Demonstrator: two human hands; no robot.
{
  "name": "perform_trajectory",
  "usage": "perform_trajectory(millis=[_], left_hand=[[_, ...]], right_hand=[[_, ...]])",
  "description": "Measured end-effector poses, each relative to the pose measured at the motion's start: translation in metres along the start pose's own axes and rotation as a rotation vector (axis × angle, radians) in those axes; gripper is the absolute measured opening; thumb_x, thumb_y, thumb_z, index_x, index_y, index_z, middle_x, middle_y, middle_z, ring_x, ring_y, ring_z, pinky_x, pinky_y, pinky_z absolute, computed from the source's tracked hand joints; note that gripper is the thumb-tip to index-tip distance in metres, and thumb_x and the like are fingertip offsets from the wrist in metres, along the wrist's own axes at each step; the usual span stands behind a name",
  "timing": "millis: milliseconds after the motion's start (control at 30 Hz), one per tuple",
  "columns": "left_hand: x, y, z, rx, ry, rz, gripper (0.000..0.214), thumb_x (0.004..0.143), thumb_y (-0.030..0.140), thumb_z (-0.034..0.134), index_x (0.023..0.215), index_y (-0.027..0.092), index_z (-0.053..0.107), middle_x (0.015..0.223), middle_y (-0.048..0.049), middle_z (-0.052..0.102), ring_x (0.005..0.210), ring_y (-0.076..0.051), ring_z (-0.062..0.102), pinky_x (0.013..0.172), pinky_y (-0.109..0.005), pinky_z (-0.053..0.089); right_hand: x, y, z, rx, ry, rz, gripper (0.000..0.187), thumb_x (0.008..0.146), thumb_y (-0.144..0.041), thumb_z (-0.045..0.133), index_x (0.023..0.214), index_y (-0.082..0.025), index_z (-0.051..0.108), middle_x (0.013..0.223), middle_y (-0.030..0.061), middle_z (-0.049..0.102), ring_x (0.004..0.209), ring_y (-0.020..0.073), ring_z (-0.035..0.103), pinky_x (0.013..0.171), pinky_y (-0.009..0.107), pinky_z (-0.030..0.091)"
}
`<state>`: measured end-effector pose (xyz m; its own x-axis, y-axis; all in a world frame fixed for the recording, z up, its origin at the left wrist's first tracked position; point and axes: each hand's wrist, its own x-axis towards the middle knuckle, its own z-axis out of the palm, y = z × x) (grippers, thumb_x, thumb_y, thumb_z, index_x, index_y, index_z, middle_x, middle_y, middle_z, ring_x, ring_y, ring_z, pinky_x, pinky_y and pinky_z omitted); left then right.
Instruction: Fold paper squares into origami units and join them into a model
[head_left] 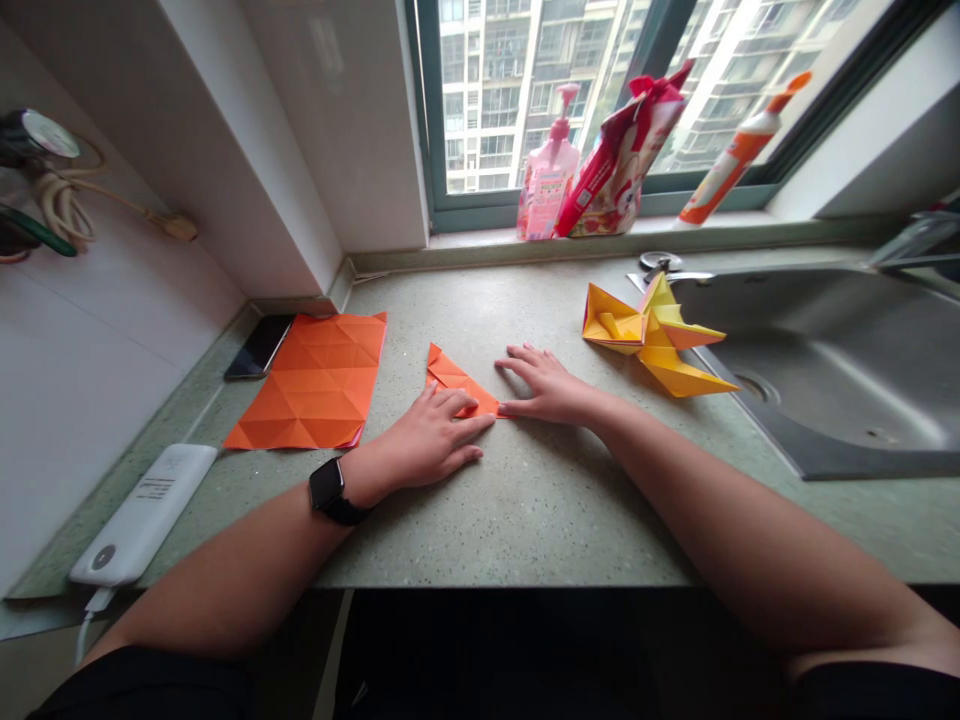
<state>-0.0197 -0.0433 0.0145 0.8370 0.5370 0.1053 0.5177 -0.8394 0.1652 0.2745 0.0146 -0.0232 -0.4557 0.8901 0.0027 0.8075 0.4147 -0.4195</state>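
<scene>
A small folded piece of orange paper [457, 378], roughly a triangle, lies flat on the stone counter [517, 520]. My left hand [424, 435] rests over its lower part with the fingers stretched out, pressing it down and hiding some of it. A black watch is on that wrist. My right hand [551, 388] lies at the paper's right corner, thumb touching or very near the tip, fingers spread. To the left is a stack of creased orange paper sheets [311, 385]. At the right stands a folded yellow and orange paper model [649, 340] with several points.
A phone [259, 347] lies beside the sheets, and a white power bank [146, 515] with a cable is at the left edge. The steel sink [847, 350] is on the right. On the sill stand a pink pump bottle [549, 180], a red bag [626, 160] and an orange-white bottle [731, 165].
</scene>
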Motion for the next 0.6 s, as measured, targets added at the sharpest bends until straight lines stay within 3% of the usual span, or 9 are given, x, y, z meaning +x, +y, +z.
perform_trajectory(millis=[200, 400, 600], left_hand=[[0.005, 0.007, 0.002, 0.027, 0.009, -0.045, 0.045, 0.111, 0.045, 0.061, 0.151, 0.025, 0.067, 0.140, -0.0163, 0.064, 0.133, -0.035, 0.059, 0.123, -0.060, 0.043], [0.004, 0.008, -0.008, -0.004, 0.056, -0.070, 0.025, 0.112, 0.036, 0.060, 0.119, 0.022, 0.079, 0.126, -0.0112, 0.072, 0.119, -0.030, 0.066, 0.119, -0.058, 0.046], [0.000, 0.007, -0.014, -0.030, 0.047, -0.095, 0.023, 0.110, 0.032, 0.064, 0.124, 0.023, 0.079, 0.129, -0.0104, 0.073, 0.120, -0.030, 0.067, 0.112, -0.054, 0.050]], right_hand=[[0.001, -0.005, 0.000, -0.005, -0.013, 0.035, 0.087, 0.089, -0.069, 0.082, 0.163, -0.031, 0.057, 0.181, 0.0155, 0.036, 0.170, 0.0440, 0.024, 0.137, 0.069, 0.019], [0.001, -0.005, -0.001, -0.016, -0.009, 0.039, 0.086, 0.088, -0.068, 0.083, 0.162, -0.032, 0.057, 0.180, 0.0147, 0.038, 0.169, 0.0432, 0.027, 0.137, 0.067, 0.020], [-0.001, -0.016, 0.005, -0.039, -0.001, 0.040, 0.083, 0.093, -0.069, 0.079, 0.163, -0.031, 0.055, 0.181, 0.0164, 0.036, 0.170, 0.0434, 0.025, 0.137, 0.069, 0.018]])
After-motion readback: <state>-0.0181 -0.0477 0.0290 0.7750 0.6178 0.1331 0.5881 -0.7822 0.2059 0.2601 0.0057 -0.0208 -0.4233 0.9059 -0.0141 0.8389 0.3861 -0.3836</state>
